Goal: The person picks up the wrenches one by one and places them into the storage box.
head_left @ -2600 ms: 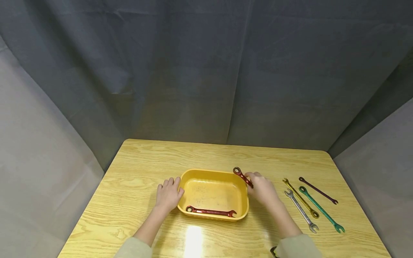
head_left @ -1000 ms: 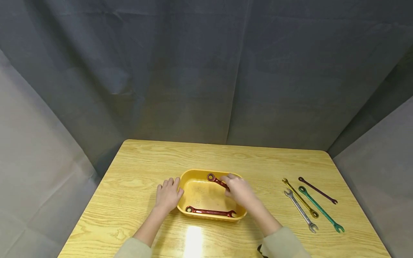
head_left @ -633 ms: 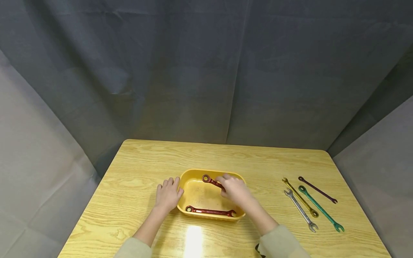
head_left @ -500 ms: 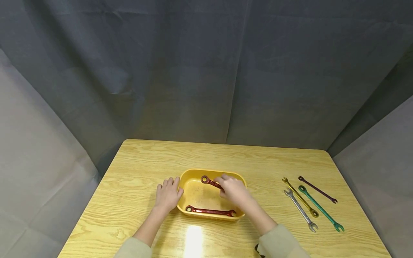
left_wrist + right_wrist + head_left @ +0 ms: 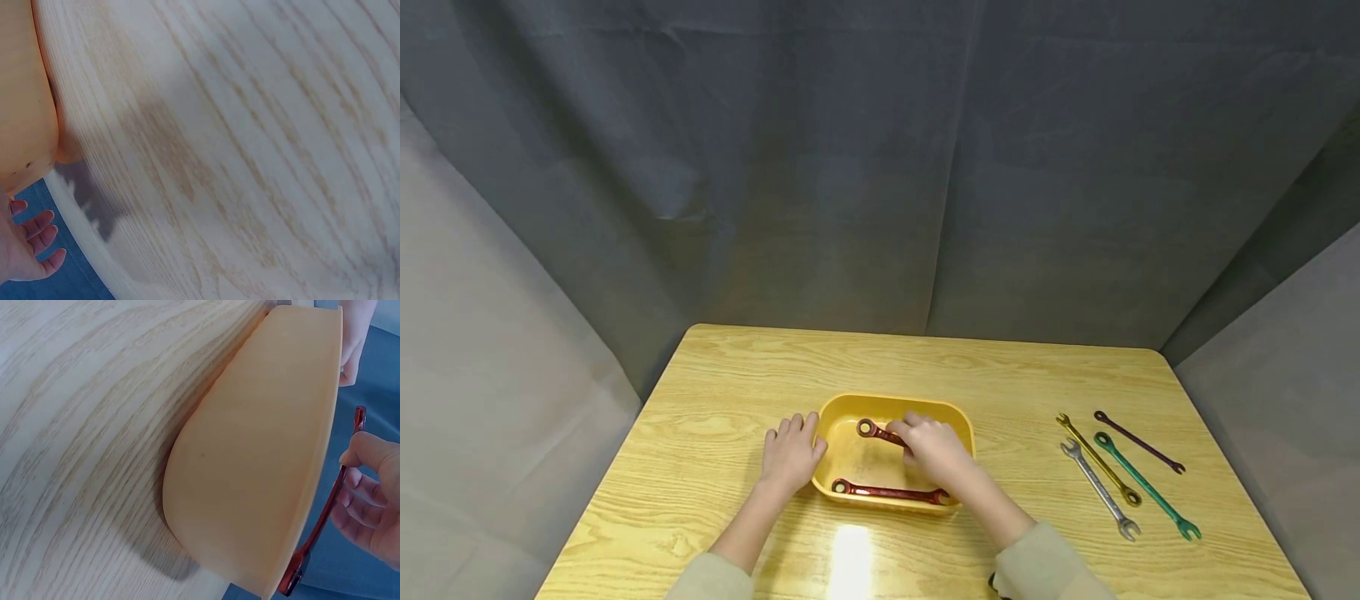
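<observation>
A yellow plastic bin (image 5: 895, 401) stands on the wooden table. My left hand (image 5: 790, 454) grips its left rim, thumb over the edge; in the left wrist view the loosely bent fingers (image 5: 42, 234) show below the bin wall (image 5: 25, 106). My right hand (image 5: 936, 450) pinches a red ratcheting combination wrench (image 5: 867, 429) between thumb and fingers over the bin, ring end pointing left. In the right wrist view this wrench (image 5: 325, 512) slants beyond the bin's rim. A second red wrench (image 5: 891, 493) lies along the bin's near side, its open end partly hidden by my right wrist.
To the right of the bin lie a silver wrench (image 5: 1101, 487), a gold wrench (image 5: 1097, 458), a green wrench (image 5: 1142, 482) and a purple wrench (image 5: 1138, 442). Dark curtains (image 5: 820, 167) hang behind the table (image 5: 700, 400). A dark band peeks out by the right sleeve.
My right hand has carried the red wrench from the bin's right rim leftward over the middle, then slightly lower and nearer. The left hand and the other wrenches have stayed put.
</observation>
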Action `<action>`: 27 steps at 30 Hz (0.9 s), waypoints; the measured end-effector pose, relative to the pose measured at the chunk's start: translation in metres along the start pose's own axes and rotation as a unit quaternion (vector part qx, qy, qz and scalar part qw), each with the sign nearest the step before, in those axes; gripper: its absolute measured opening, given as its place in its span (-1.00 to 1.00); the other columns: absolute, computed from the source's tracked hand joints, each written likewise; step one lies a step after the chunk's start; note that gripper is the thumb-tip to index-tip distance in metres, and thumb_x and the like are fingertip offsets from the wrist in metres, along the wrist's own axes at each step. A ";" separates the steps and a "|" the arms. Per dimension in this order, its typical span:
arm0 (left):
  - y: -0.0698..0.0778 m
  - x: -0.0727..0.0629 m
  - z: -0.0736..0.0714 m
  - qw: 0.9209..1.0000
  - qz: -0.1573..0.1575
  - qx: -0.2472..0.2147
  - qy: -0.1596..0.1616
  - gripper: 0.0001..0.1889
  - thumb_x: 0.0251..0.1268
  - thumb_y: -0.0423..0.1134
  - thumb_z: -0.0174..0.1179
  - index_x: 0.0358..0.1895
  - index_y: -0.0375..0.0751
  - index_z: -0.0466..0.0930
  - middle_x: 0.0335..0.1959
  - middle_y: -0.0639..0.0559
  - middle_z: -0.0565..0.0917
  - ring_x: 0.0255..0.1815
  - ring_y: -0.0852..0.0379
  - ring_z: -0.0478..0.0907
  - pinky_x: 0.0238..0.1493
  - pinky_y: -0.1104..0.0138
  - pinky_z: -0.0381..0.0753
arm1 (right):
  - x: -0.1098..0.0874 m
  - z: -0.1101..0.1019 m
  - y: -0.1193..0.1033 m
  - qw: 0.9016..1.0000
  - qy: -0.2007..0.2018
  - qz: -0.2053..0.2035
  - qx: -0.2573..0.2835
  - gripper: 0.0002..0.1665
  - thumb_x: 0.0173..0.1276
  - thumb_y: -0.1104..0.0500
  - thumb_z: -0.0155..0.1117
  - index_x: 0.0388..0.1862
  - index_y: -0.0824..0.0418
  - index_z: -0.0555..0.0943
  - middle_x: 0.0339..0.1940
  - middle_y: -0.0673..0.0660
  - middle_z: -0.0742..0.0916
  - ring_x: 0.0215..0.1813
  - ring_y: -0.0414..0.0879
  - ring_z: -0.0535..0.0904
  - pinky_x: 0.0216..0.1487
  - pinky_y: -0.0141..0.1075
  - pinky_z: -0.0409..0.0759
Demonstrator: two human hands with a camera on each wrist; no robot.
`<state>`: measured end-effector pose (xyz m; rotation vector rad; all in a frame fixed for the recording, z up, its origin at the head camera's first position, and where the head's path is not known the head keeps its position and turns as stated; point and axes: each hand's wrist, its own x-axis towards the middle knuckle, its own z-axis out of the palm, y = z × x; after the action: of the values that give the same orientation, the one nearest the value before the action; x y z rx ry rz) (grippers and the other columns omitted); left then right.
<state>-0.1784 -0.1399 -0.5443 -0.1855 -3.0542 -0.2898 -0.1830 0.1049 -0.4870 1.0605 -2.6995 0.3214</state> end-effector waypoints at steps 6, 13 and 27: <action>0.001 0.000 -0.001 1.000 0.001 0.000 0.004 -0.67 0.28 -0.07 -0.09 0.04 -0.11 0.32 -0.24 -0.07 0.45 -0.24 -0.02 0.36 -0.28 0.14 0.32 | 0.001 0.005 -0.002 1.000 0.012 -0.014 -0.014 -0.61 -0.03 0.33 0.26 -0.15 0.10 0.62 -0.40 0.01 0.59 -0.53 -0.18 0.46 -0.68 -0.44 0.26; 0.000 -0.001 0.000 1.000 0.004 -0.003 0.006 -0.70 0.28 -0.08 -0.09 0.00 -0.12 0.32 -0.26 -0.06 0.44 -0.27 -0.01 0.34 -0.31 0.15 0.30 | 0.001 0.012 -0.004 0.999 0.008 -0.014 -0.029 -0.60 -0.07 0.31 0.29 -0.17 0.06 0.62 -0.44 -0.02 0.58 -0.56 -0.18 0.46 -0.69 -0.42 0.27; 0.000 0.000 0.001 1.000 0.001 -0.001 0.008 -0.72 0.29 -0.08 -0.08 -0.02 -0.10 0.32 -0.26 -0.05 0.44 -0.26 0.00 0.34 -0.32 0.16 0.31 | -0.002 0.028 -0.005 0.999 -0.007 -0.030 -0.007 -0.63 -0.04 0.31 0.30 -0.17 0.12 0.62 -0.40 0.02 0.59 -0.44 -0.12 0.55 -0.55 -0.35 0.46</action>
<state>-0.1782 -0.1397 -0.5458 -0.1865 -3.0380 -0.2920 -0.1823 0.0949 -0.5132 1.1414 -2.6720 0.2847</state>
